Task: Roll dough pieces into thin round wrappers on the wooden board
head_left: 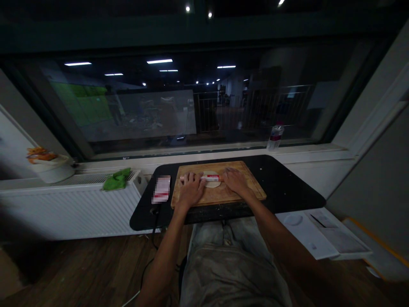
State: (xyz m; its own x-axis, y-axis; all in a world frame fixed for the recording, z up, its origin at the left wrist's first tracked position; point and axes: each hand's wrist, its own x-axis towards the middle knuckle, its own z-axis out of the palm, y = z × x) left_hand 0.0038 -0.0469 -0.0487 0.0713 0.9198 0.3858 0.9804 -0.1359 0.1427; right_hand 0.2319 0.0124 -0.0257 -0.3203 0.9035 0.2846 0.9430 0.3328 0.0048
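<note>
A rolling pin (211, 178) with a white and red printed label lies across a flat, pale round of dough (211, 185). Both rest on a wooden cutting board (220, 198). My left hand (192, 187) is over the pin's left end, its fingers bent across it. At the other end my right hand (235, 180) is closed around the pin and hides its tip. The label shows between the two hands, and dough is visible in front of and behind the pin.
The board sits on a black table (287, 183) below a window. To its left is a blurred-out pink and white packet (161, 189). A green cloth (116, 179) and a white pot (54, 169) are on the radiator; a bottle (275, 136) stands on the sill. An open white box (322, 232) is lower right.
</note>
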